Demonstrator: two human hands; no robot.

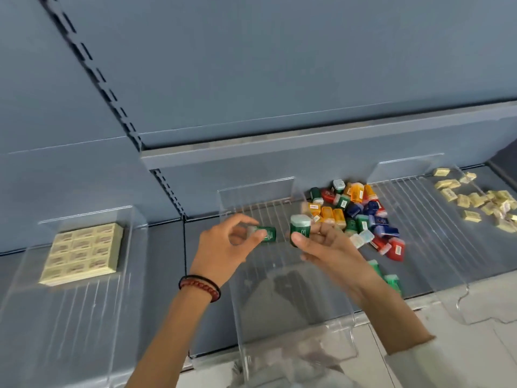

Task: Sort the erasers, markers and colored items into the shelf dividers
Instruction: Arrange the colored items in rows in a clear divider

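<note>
Sideways, green item [268,234], pinched in left hand [223,245]

Both forearms reach forward, the hands near each other but not touching. The left hand [223,245], with a red bead bracelet [201,287] on its wrist, pinches a small green piece [267,234] between thumb and fingertips. The right hand [321,245] grips a second green piece [300,229] upright, thumb in front.

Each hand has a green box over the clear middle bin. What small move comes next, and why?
Likely set both down in the middle bin: the left hand pinches one green box, the right hand a second green box, apart from the mixed pile.
</note>
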